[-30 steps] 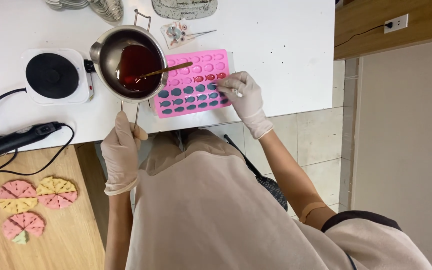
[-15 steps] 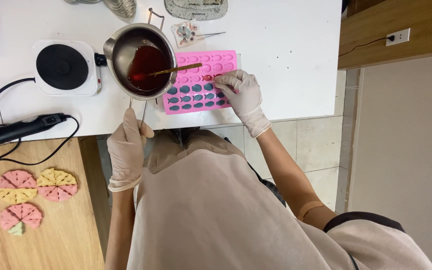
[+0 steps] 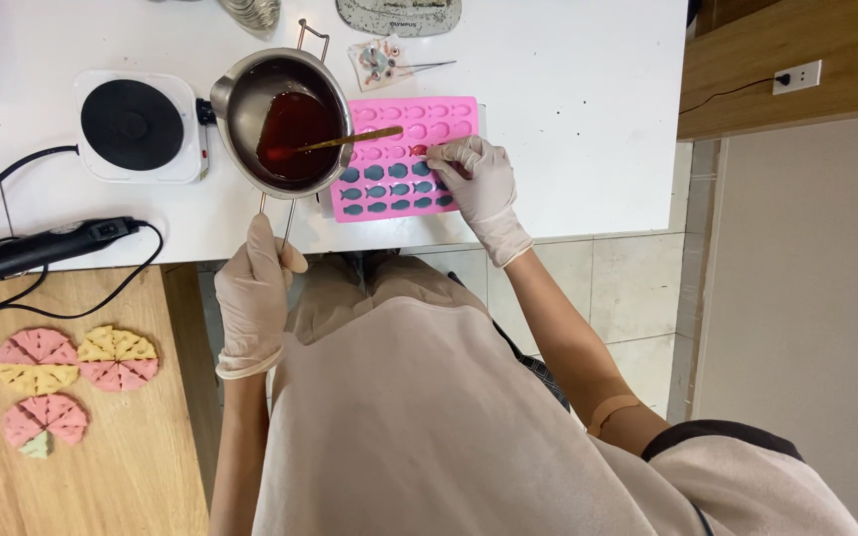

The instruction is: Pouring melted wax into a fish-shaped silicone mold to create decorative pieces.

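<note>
White table (image 3: 588,89), left hand (image 3: 255,288) gripping pan handle (image 3: 275,220)

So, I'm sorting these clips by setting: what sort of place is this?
Probably a small craft workspace for casting moulded pieces. A pot of dark red liquid sits beside a hot plate, a pink mould has fish-shaped cavities partly filled, and coloured wedge-shaped pieces lie on a wooden surface.

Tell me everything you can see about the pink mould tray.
The pink rectangular mould tray, seemingly silicone, lies flat on the white table, right of the metal saucepan. It has rows of small cavities: nearer rows filled dark blue-grey, farther rows look empty. The gloved right hand rests on its right part. A wooden stick reaches over it.
</note>
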